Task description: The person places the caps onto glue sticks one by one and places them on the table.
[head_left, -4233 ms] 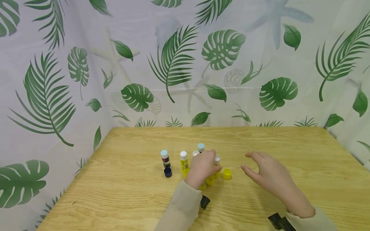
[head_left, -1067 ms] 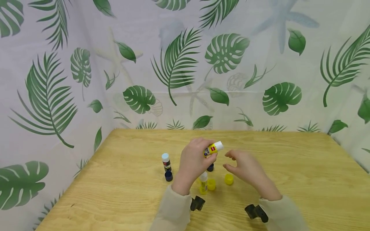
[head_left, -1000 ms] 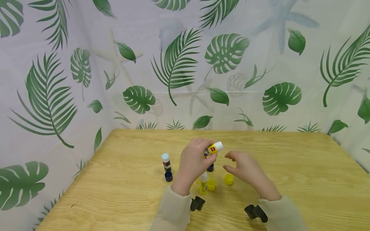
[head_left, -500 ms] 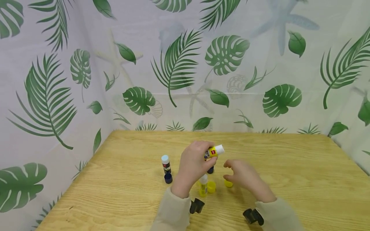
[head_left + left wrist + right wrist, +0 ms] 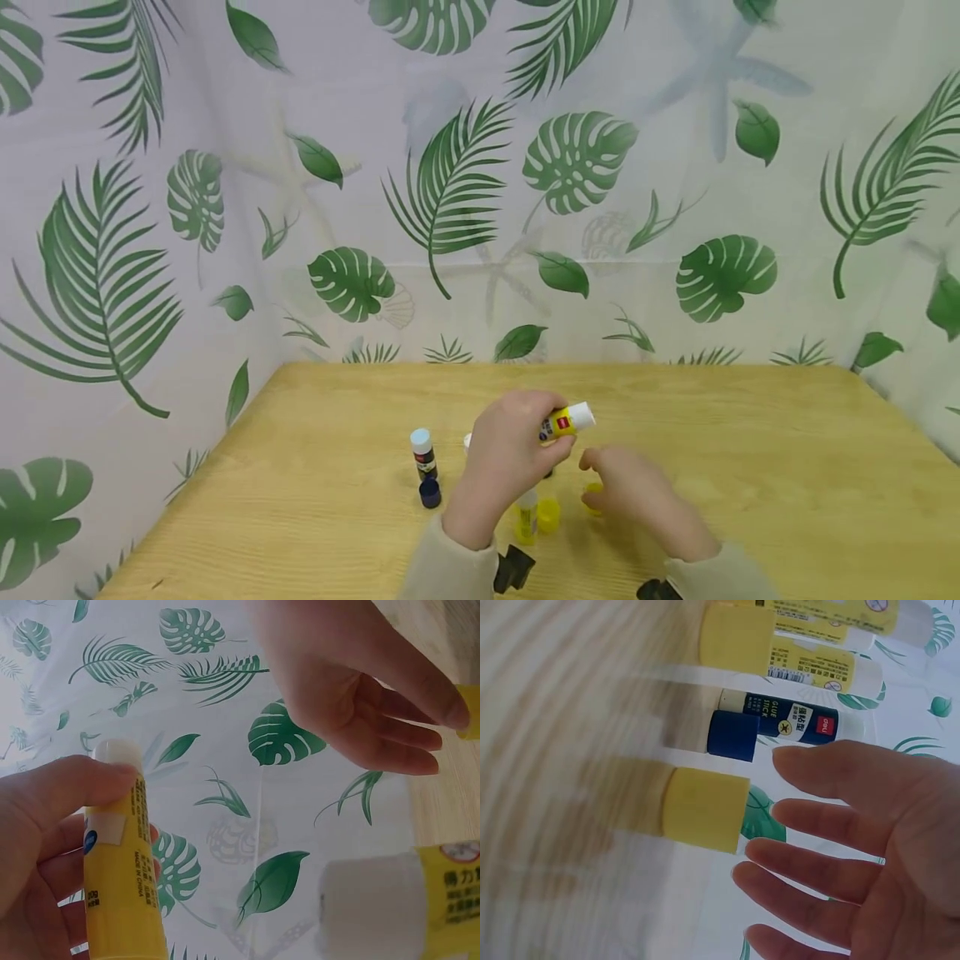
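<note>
My left hand [image 5: 510, 458] grips a yellow glue stick [image 5: 562, 422] above the table, its white end tilted up to the right. In the left wrist view, the thumb presses near the white end of this glue stick [image 5: 124, 885]. My right hand [image 5: 637, 500] is low over the table beside a loose yellow cap [image 5: 709, 810]. Its thumb and fingers are spread apart, fingertips close to the cap with nothing between them. Behind that cap, a dark blue glue stick [image 5: 795, 720] stands with a blue cap [image 5: 733, 735] in front.
A dark glue stick with a pale top [image 5: 423, 454] stands at left, a navy cap [image 5: 430, 492] before it. Nearer the front are another yellow glue stick [image 5: 527, 517] and yellow cap [image 5: 549, 515]. The left hand partly hides others. A leaf-patterned cloth [image 5: 450, 317] hangs behind the table.
My left hand has lifted a yellow glue stick from the group and holds it up. My right hand has come left, then lowered toward the loose yellow cap. The head view has tilted slightly upward.
</note>
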Tool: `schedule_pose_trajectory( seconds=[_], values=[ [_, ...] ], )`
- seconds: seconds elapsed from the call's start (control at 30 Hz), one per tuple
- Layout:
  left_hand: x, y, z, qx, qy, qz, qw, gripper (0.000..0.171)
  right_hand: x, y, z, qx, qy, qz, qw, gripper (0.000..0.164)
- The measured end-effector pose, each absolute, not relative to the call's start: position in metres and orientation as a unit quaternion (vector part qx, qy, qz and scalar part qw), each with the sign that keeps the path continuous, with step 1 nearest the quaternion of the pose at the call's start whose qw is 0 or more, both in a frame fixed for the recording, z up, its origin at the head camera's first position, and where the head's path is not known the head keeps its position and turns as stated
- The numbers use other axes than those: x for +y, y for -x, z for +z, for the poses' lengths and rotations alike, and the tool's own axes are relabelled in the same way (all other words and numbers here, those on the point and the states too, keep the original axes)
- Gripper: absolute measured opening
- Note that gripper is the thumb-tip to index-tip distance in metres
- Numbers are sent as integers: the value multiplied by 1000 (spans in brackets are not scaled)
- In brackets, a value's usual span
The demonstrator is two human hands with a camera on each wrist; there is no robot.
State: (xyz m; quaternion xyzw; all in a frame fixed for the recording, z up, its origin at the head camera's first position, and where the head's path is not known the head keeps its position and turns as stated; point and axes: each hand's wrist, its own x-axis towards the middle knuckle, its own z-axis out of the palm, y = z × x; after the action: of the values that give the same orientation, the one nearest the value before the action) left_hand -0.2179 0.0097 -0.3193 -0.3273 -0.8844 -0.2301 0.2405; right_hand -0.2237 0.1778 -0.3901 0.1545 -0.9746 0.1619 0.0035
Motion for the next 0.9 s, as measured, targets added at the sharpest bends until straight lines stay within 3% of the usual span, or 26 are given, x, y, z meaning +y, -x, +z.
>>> schedule_pose_trajectory(
  seconds=[0.5, 0.9],
  values=[
    [9, 219, -317, -899, 341, -189, 201, 16, 178, 220, -396, -971, -137, 195, -16, 26],
    [4, 216, -313, -918, 352, -132, 131, 16, 181, 220, -395, -967, -134, 213, -40, 26]
  ],
)
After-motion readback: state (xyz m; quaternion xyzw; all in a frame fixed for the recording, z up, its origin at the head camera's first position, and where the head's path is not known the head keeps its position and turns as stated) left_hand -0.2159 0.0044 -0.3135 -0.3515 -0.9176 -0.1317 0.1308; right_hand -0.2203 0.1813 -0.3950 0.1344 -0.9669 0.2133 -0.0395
